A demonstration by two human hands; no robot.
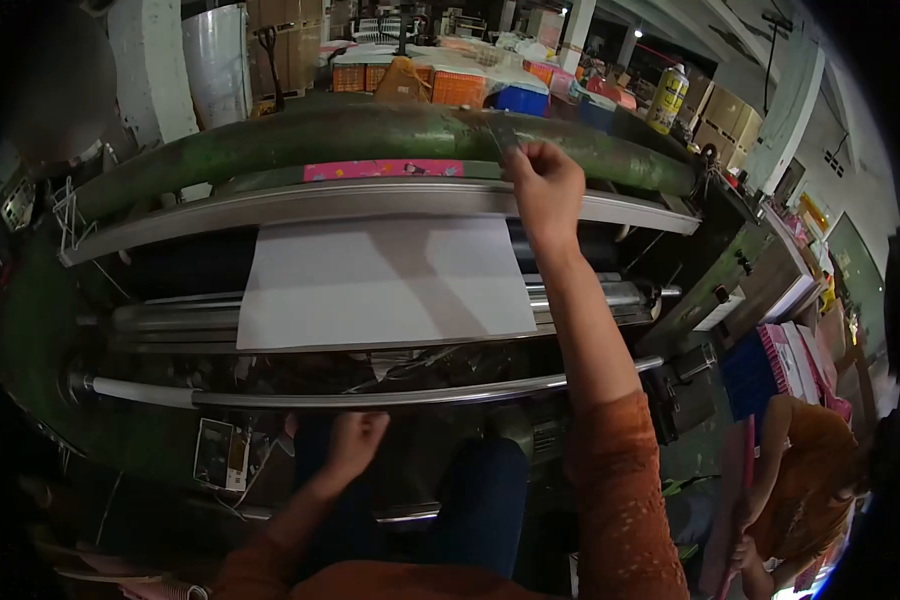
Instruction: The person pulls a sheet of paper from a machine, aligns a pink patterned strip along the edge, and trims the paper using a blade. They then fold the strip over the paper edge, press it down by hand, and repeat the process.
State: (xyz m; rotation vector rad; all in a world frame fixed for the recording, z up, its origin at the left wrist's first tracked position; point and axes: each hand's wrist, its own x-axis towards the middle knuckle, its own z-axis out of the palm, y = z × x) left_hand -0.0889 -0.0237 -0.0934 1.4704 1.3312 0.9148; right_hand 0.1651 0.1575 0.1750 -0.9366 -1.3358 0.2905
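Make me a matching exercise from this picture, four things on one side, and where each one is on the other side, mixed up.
Things:
1. right hand
2. left hand
3. white sheet
4. spray can

Places:
A. lying flat across the rollers
B. low down, below the shiny rod
C. standing beyond the machine, upper right
D. raised at the green roller, pinching a small grey piece

Pairs: 1-D, 2-B, 3-A, 4-C

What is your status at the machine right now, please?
Right hand pinching a small dark piece against the green roller. Left hand low, by the knee. White sheet flat on the feed.
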